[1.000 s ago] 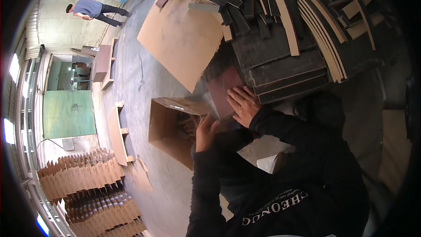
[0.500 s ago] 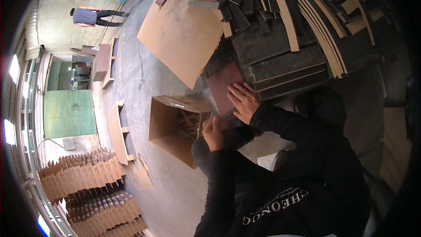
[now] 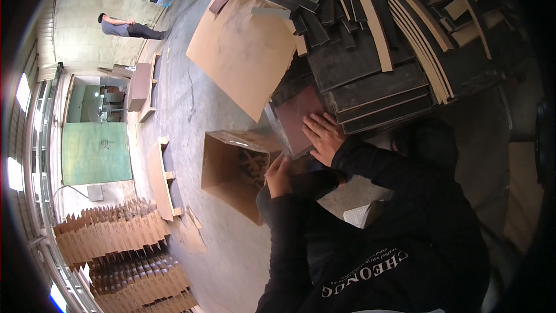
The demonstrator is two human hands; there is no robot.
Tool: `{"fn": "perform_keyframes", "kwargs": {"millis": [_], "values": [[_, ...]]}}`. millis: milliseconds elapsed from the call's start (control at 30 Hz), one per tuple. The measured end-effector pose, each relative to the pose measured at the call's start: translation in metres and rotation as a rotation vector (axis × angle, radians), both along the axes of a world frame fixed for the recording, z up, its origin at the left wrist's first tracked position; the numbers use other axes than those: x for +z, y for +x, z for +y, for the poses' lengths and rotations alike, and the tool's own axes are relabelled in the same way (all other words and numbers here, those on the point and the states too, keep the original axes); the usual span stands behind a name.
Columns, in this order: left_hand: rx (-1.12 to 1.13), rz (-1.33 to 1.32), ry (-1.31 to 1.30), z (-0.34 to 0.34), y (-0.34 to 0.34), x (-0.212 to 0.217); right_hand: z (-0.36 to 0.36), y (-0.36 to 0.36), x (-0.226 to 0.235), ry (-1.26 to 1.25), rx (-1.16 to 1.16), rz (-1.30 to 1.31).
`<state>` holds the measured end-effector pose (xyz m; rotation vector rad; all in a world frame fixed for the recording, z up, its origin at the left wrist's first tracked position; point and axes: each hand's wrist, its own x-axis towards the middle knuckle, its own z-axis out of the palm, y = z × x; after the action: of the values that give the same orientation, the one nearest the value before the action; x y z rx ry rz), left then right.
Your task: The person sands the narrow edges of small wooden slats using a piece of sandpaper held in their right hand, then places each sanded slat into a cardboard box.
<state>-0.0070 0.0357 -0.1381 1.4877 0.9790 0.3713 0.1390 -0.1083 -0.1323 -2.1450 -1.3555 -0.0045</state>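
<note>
My right hand point(image 3: 324, 138) lies with its fingers stretched out on a reddish-brown flat panel point(image 3: 297, 117). The panel rests in front of me, beside a stack of dark boards. Close to the panel's near-left corner, my left hand point(image 3: 278, 177) is closed, its fingers curled in; what they hold, if anything, is hidden. A greyish, shiny strip point(image 3: 277, 127) shows along the panel's left edge. Just left of my left hand stands an open cardboard box point(image 3: 223, 165), tipped toward me in view, with several brown pieces point(image 3: 252, 165) inside.
Dark boards point(image 3: 379, 90) and long light-edged strips point(image 3: 370, 23) are piled at the far right. A large tan sheet point(image 3: 246, 46) lies beyond the box. At left are a wooden pallet point(image 3: 161, 179) and stacked brown pieces point(image 3: 110, 229). Another person point(image 3: 130, 28) stands far off.
The whole view has shifted slightly. My right hand stays on the panel and my left hand stays closed near its corner. The distant person has turned and moved their arms.
</note>
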Motion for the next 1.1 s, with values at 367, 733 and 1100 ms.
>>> {"fn": "perform_keyframes", "kwargs": {"millis": [367,733,1100], "values": [[0.167,-0.155,-0.021,-0.018,-0.006,0.035,0.003,-0.002,-0.008,0.001,-0.008,-0.006],[-0.389,0.480,1.187,-0.069,0.027,0.059,0.004,-0.001,-0.008,0.050,0.010,0.010],[-0.679,0.548,1.396,-0.039,0.087,0.070,0.011,-0.007,-0.015,0.068,-0.085,0.034]]}}
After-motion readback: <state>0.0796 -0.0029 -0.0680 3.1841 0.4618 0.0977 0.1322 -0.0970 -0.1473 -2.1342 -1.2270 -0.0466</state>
